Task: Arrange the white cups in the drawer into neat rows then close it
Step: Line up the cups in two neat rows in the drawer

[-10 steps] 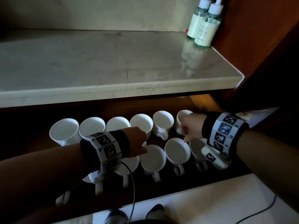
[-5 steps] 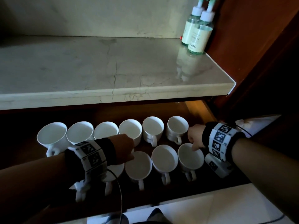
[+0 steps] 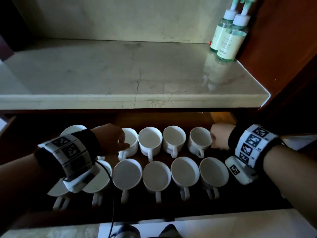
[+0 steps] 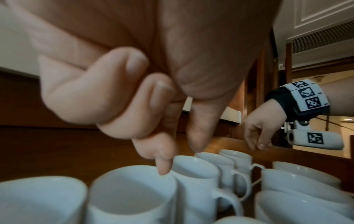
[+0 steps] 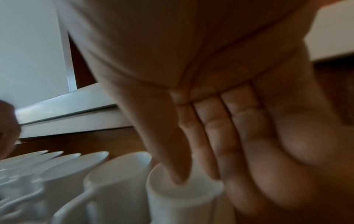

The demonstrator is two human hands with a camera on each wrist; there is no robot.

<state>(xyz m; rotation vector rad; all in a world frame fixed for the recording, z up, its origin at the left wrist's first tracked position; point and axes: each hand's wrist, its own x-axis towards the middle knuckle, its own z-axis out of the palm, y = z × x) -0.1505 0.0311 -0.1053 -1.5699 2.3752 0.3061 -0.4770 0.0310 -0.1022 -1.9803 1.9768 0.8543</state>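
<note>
An open wooden drawer (image 3: 221, 117) holds white cups in two rows, handles towards me. The back row (image 3: 151, 140) stands upright and close together, and the front row (image 3: 185, 170) lies nearer me. My left hand (image 3: 126, 145) hovers over a back-row cup (image 3: 133, 138). Its index fingertip (image 4: 162, 171) touches that cup's rim (image 4: 197, 174), the thumb hangs just above, and the other fingers are curled in. My right hand (image 3: 213, 141) is at the right side of the rightmost back cup (image 3: 199, 140), fingers (image 5: 214, 144) straight beside its wall and thumb at its rim (image 5: 182, 201).
A marble counter (image 3: 120, 74) overhangs the back of the drawer. Two green pump bottles (image 3: 228, 36) stand at its right rear by a dark wood panel (image 3: 283, 57). A cable (image 3: 112, 203) hangs from my left wrist. Shoes (image 3: 125, 231) show below the drawer front.
My left hand has moved from a front-row cup back to a back-row cup. My right hand has shifted to the right side of the rightmost back cup. The view has tilted up.
</note>
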